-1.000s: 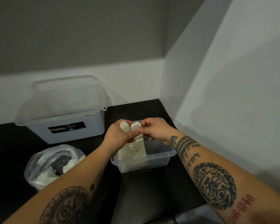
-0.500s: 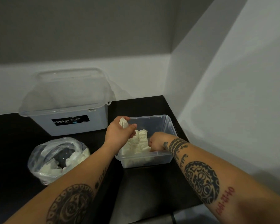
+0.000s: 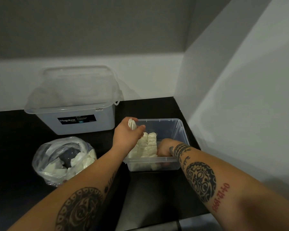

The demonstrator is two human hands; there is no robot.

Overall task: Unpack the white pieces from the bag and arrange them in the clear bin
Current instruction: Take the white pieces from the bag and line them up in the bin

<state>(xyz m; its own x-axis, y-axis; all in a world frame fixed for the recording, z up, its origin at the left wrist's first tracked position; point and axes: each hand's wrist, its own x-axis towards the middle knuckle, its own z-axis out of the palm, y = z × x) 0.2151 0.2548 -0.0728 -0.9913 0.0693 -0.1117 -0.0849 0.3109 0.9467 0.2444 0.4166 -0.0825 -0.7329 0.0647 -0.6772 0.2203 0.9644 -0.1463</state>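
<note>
The left hand [image 3: 128, 134] holds spare white pieces [image 3: 132, 124] over the clear bin [image 3: 178, 130] at centre frame — ready to feed. The right hand [image 3: 163, 148] reaches down beside the packed row [image 3: 147, 145], likely seating one; its grip I cannot tell. The bag [image 3: 63, 160] sits lower left on the table [image 3: 15, 147].

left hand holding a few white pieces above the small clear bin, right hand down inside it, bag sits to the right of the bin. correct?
Not quite: the head view shows the bag to the left of the small clear bin, not the right. The rest holds: the left hand grips a few white pieces above the bin, and the right hand is down inside it.
</note>
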